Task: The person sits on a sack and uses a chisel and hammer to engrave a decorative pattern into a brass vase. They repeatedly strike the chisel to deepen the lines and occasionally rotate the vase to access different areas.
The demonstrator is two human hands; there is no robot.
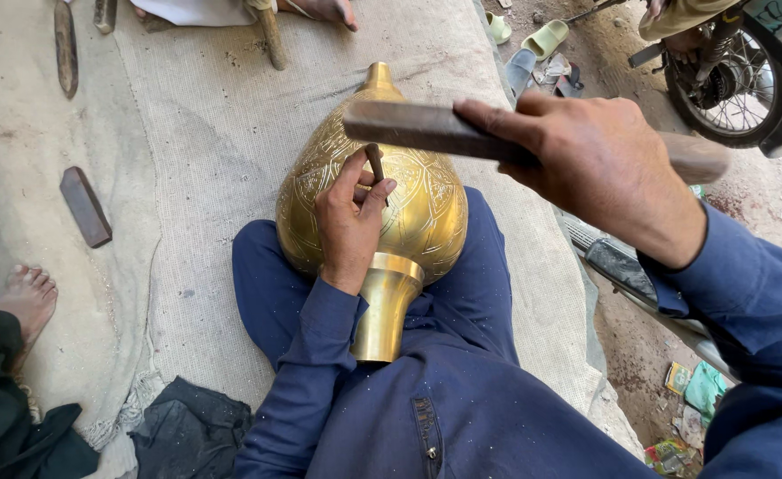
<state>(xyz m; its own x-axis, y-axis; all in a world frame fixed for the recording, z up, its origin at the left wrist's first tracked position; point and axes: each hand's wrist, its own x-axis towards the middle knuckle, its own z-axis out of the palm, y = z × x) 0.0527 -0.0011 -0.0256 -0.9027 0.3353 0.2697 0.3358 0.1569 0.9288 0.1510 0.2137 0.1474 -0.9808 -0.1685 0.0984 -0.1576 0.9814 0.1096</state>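
A brass vase (409, 222) lies in the person's lap at the picture's centre. The left hand (348, 222) rests on it, pinching a small chisel (375, 163), its tip probably touching the metal. At two o'clock, the right hand (599, 164) grips a wooden mallet (426, 129) above.

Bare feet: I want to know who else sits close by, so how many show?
2. One bare foot rests on the cloth at the left edge; another foot is partly cut off at the top. More may lie out of frame.
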